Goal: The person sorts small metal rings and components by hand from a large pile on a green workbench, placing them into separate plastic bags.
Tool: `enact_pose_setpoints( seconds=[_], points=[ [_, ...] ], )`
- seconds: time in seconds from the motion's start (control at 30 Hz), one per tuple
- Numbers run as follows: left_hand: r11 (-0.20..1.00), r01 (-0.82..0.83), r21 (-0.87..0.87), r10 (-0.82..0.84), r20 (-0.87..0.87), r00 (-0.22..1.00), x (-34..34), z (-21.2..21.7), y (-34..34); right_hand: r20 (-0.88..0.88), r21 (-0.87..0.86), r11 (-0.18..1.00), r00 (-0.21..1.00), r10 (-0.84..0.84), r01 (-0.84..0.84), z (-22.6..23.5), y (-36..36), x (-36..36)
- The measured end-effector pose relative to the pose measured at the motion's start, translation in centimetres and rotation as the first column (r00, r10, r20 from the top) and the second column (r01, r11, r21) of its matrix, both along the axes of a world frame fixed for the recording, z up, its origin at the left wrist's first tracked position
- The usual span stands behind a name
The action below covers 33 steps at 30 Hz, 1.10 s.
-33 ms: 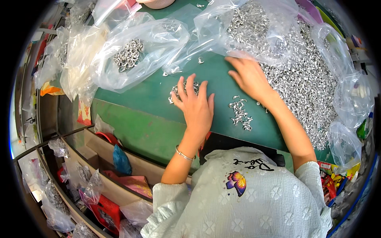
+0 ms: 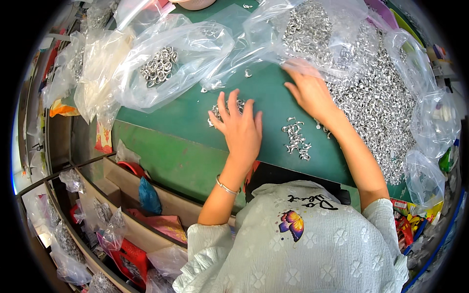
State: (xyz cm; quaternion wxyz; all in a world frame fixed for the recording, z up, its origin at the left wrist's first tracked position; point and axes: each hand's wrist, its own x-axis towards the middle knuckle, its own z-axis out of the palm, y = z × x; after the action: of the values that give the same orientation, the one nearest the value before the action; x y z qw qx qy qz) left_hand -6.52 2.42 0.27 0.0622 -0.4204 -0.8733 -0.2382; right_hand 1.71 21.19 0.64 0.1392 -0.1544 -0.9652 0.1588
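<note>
My left hand (image 2: 240, 131) lies over a small pile of silver metal rings (image 2: 215, 117) on the green table, fingers spread and partly covering it. My right hand (image 2: 312, 93) is at the left edge of a large heap of small silver ring-like pieces (image 2: 371, 112), its fingers stretched out. A sheet of clear plastic (image 2: 271, 49) reaches over its fingertips. Between my hands and nearer to me lies a loose cluster of curved silver pieces (image 2: 296, 139). No held piece shows in either hand.
An open clear bag (image 2: 195, 53) with several larger rings (image 2: 159, 67) lies at the far left. The green tabletop (image 2: 171, 122) ends above an open drawer (image 2: 181, 210) with a blue bag (image 2: 149, 196). Crumpled plastic (image 2: 425, 176) hangs at the right edge.
My right hand has shifted slightly to the right, along the heap's edge, and the plastic above it has moved a little. My left hand has hardly moved.
</note>
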Motion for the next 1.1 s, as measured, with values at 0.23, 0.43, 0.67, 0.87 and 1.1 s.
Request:
enact_pose_setpoints(
  seconds=[0.23,0.43,0.67,0.87,1.1],
  points=[
    [0.991,0.013,0.133,-0.022,0.068,0.997,-0.6,-0.8,-1.1,-0.093,-0.016,0.992,0.988,-0.124,0.123,0.3,1.6,0.8],
    [0.956,0.169,0.240,-0.207,0.143,0.968,1.4,-0.3,-0.2,0.065,0.164,0.986,0.997,-0.032,0.021,-0.2,-1.7,-0.2],
    [0.915,0.320,0.245,-0.364,0.157,0.918,-1.5,-0.3,5.0,-0.071,0.038,0.999,0.997,-0.011,0.014,0.6,1.6,-0.2],
    [0.870,0.481,0.111,-0.490,0.083,0.868,-4.2,-1.8,8.8,0.018,0.214,0.975,0.997,-0.070,0.065,-1.1,0.9,-0.9],
    [0.962,0.272,-0.019,-0.272,-0.088,0.958,-4.5,-1.5,4.0,-0.026,-0.233,0.952,0.980,0.196,-0.197,0.9,-0.6,2.8]
  ],
)
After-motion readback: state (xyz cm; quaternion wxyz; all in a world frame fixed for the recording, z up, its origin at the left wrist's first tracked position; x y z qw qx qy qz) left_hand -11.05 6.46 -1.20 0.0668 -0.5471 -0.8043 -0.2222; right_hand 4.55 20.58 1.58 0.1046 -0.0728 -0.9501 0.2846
